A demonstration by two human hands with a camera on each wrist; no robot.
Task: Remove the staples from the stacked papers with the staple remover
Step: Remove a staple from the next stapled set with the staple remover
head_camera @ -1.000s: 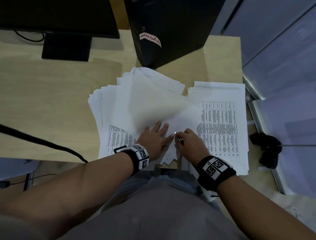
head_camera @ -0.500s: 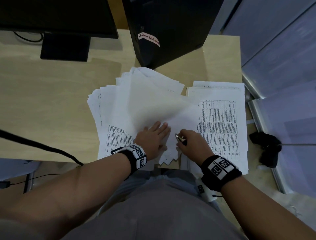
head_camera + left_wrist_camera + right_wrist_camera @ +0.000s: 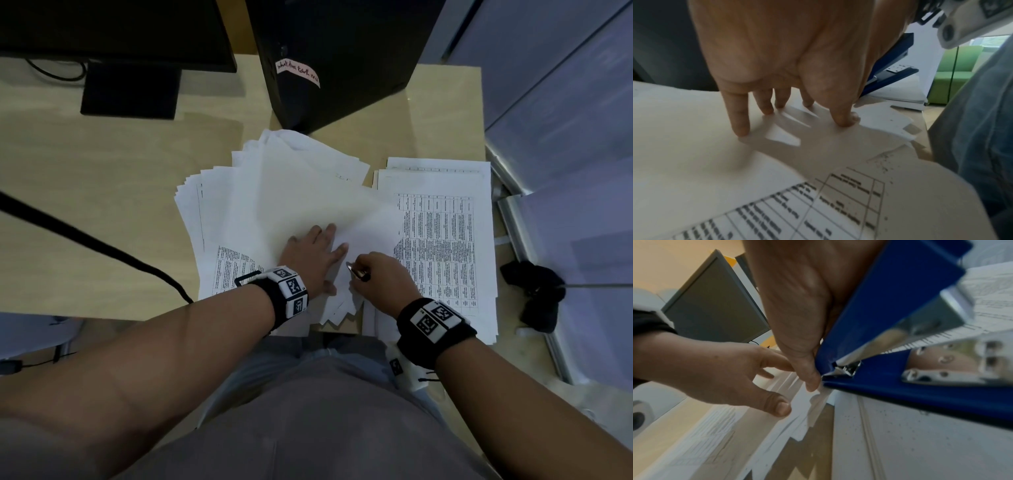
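Note:
A fanned stack of white papers (image 3: pixel 291 192) lies on the wooden desk (image 3: pixel 85 178). My left hand (image 3: pixel 320 258) lies flat on its near part, and its straight fingers (image 3: pixel 740 116) press the top sheet down. Just right of it, my right hand (image 3: pixel 380 279) grips a blue tool with metal jaws, the staple remover (image 3: pixel 356 273). The remover's blue body (image 3: pixel 890 318) fills the right wrist view, its metal end (image 3: pixel 846 369) at the corner of the fanned sheets. I cannot make out a staple.
A second stack of printed tables (image 3: pixel 442 240) lies to the right, reaching the desk's right edge. A black computer tower (image 3: pixel 335 51) stands behind the papers, with a monitor stand (image 3: pixel 130 89) at the back left. A black cable (image 3: pixel 85 236) crosses the left of the desk.
My right hand has shifted the remover a little at the corner of the sheets. My left hand stays flat on the fanned stack.

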